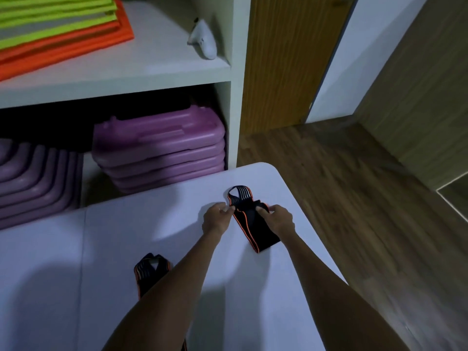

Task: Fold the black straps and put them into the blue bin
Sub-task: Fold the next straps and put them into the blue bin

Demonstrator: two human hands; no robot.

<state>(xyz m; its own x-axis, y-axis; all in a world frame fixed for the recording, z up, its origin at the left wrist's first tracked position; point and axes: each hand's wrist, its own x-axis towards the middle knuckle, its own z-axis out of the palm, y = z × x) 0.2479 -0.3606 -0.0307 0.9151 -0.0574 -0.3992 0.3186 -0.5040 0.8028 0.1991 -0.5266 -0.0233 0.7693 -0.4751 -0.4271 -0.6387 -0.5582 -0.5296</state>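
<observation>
Pinching a black strap with both hands near the far right corner of the white worktop. Left hand clamped on the strap's left edge, thumb and fingertips closed together. Right hand pressing down on the strap's right side, fingers curled over a folded-over flap. Strap lying flat on the worktop, orange trim along the edge, grey-striped looped end pointing away toward the shelf, plain black end pointing back toward the body. Hands close together, only the strap's width between them.

Second strap lying on the worktop nearer the body, left of the left forearm and partly hidden by it, well apart from the first. Same black with orange trim and striped end. Not touched by either hand.

White shelf unit just beyond the worktop. Upper shelf: stack of orange and yellow-green fabric at left, small white object at right, too blurred to identify. Lower shelf: stacked purple cases, more purple stacked items at far left. Wooden door and wood floor at right. Blue bin not in view.
</observation>
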